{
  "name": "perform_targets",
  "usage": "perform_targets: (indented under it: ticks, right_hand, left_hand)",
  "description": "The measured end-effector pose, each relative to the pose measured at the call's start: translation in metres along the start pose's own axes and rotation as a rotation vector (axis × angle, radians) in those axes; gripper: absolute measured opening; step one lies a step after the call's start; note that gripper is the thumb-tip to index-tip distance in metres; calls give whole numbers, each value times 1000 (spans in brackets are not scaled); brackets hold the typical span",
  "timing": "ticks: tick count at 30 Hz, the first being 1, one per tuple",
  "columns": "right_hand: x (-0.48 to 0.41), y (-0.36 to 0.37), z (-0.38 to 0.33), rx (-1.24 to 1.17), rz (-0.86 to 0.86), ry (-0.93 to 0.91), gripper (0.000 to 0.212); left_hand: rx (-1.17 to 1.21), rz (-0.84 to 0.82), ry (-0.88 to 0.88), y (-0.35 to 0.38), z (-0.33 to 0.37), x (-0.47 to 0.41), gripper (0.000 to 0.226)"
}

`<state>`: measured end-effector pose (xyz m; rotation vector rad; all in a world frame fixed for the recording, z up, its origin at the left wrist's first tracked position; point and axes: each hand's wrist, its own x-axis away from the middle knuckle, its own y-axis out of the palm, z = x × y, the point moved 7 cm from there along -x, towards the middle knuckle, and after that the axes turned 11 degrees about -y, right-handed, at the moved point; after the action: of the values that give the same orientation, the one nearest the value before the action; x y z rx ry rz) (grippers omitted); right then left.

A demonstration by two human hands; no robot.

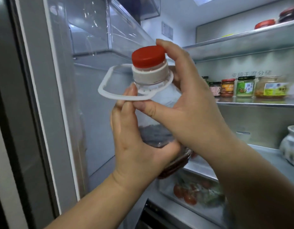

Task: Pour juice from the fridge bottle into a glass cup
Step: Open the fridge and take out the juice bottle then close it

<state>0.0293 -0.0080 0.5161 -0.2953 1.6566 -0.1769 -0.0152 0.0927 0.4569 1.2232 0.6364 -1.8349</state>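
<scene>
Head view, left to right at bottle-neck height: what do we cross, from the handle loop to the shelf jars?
white handle loop → red cap → dark-lidded jar → orange-label jar → green-label jar → yellow-label jar

Clear plastic juice bottle (pixel 164 96), red screw cap (pixel 148 56) still on, white collar (pixel 151 75) with white loop handle (pixel 101 87) pointing left, dark red juice (pixel 154 134) only in lower part, held up, slightly tilted

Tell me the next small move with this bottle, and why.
Probably draw the bottle clear of the fridge with its cap on: the left hand grips its body, the right hand holds it by cap and neck, and nothing to pour into is in view.
</scene>
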Motion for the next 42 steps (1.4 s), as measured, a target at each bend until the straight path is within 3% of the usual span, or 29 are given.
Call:
perform_targets:
  ticks: [8, 13, 18, 21, 25, 32, 36, 42]
  right_hand:
    - [22, -42, 16, 316, -147, 179, 90]
    - [57, -65, 26, 367, -229, 333, 89]
    - [84, -90, 27, 382, -255, 407, 90]
    - [95, -102, 26, 411, -237, 418, 98]
    - [120, -122, 20, 445, -194, 407, 94]
    - [182, -169, 12, 576, -31, 491, 62]
    - [203, -185, 13, 585, -3, 515, 48]
    - [218, -195, 0, 614, 38, 482, 44]
  left_hand:
    - [193, -242, -186, 50, 5, 30, 93]
    - [351, -433, -288, 80, 10, 62, 119]
    - [437, -613, -304, 98, 25, 84, 97]
    - [561, -681, -272, 109, 42, 90, 105]
    - [484, -727, -242, 125, 57, 106, 122]
    - [360, -965, -345, 155, 82, 161, 120]
    - [280, -1045, -340, 164, 92, 186, 149]
    - [244, -1089, -286, 161, 102, 197, 149]
